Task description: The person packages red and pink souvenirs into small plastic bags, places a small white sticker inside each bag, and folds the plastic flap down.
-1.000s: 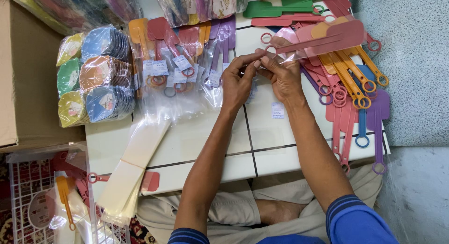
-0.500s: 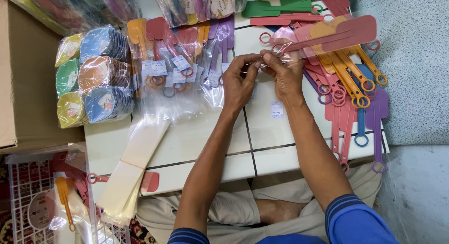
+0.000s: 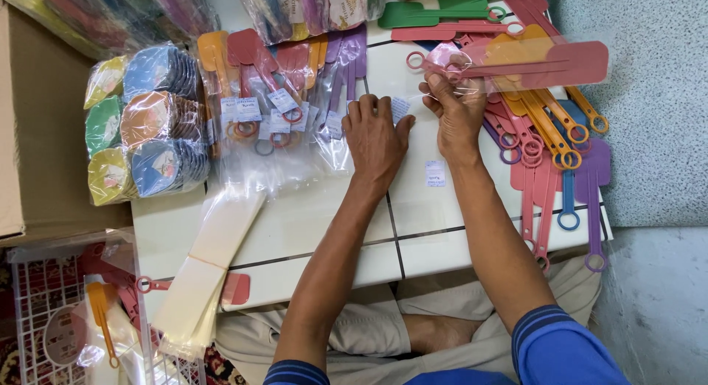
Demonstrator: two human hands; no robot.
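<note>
Pink plastic paddle (image 3: 546, 64), one, sealed in a clear bag, is pinched at its ring end by the right hand (image 3: 459, 112) above the white tiled table (image 3: 310, 230). Left hand (image 3: 376, 138) lies flat on that table, fingers spread, holding nothing, touching one small paper label (image 3: 399, 108). A second label (image 3: 436, 173) lies just right of its wrist.

Left hand (image 3: 376, 138) flat, palm down; right hand (image 3: 459, 113) pinching.
</note>
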